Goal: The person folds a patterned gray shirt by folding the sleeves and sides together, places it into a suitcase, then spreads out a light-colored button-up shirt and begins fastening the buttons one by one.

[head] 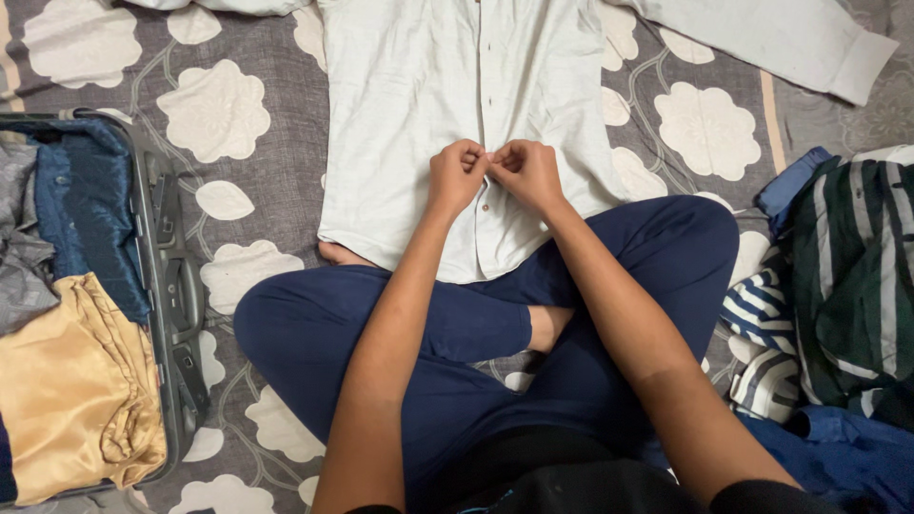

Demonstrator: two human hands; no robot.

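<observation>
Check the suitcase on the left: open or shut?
Open. The suitcase lies with its inside exposed; gold fabric and dark blue fabric show inside its rim.

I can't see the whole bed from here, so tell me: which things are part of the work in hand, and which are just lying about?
In hand:
- white shirt, spread flat on the bedsheet
- left hand and right hand, both pinching its button strip

Lying about:
- open suitcase with gold and blue clothes
- striped clothes pile
- floral bedsheet
</observation>
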